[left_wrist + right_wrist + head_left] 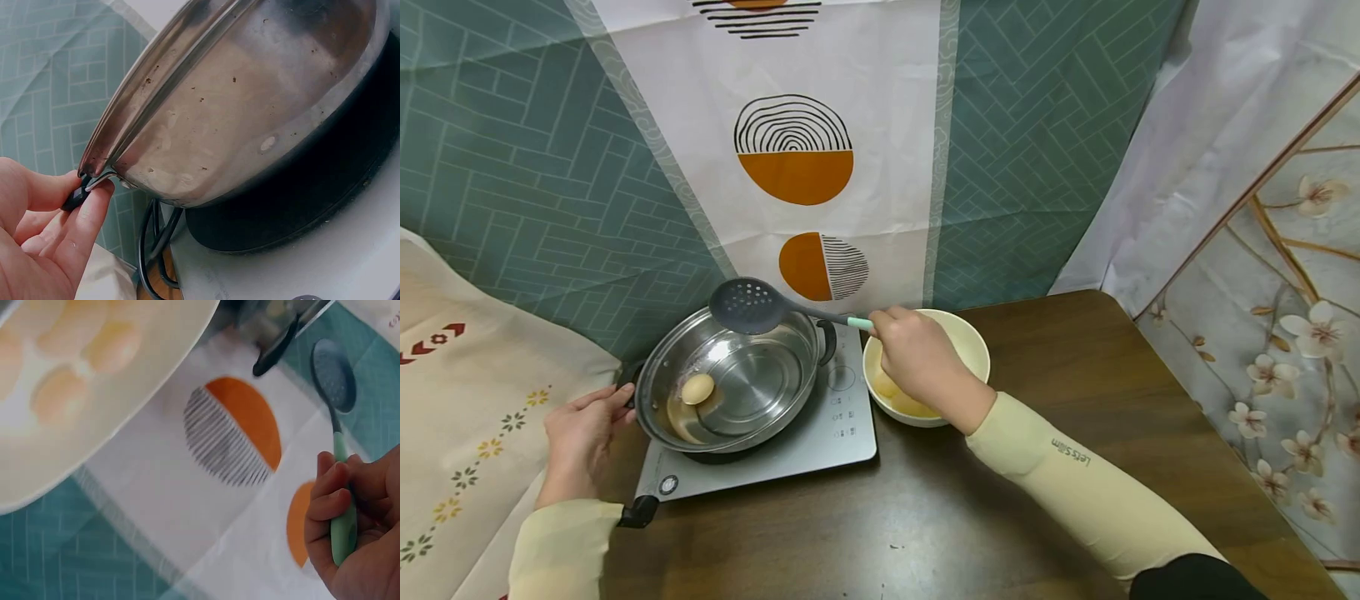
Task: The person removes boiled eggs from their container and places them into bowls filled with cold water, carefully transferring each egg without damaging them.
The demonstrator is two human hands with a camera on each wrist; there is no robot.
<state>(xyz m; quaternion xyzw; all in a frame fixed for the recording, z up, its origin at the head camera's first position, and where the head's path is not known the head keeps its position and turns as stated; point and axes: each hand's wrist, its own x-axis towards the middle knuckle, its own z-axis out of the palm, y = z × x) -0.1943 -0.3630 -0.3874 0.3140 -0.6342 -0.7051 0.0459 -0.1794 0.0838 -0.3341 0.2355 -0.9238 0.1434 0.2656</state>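
A steel pot with two black handles holds one egg lying near its left wall. My left hand pinches the pot's left handle between thumb and fingers. In my right hand is a slotted skimmer, gripped by its green handle. The skimmer's dark perforated head is above the pot's far rim and carries nothing. Beneath my right hand stands a cream bowl, partly hidden by the hand. Several eggs lie in that bowl in the right wrist view.
The pot stands on a flat white induction cooker with touch controls along its right side. Black cables run beside the cooker. A dark wooden table lies under everything, with patterned cloth hanging behind.
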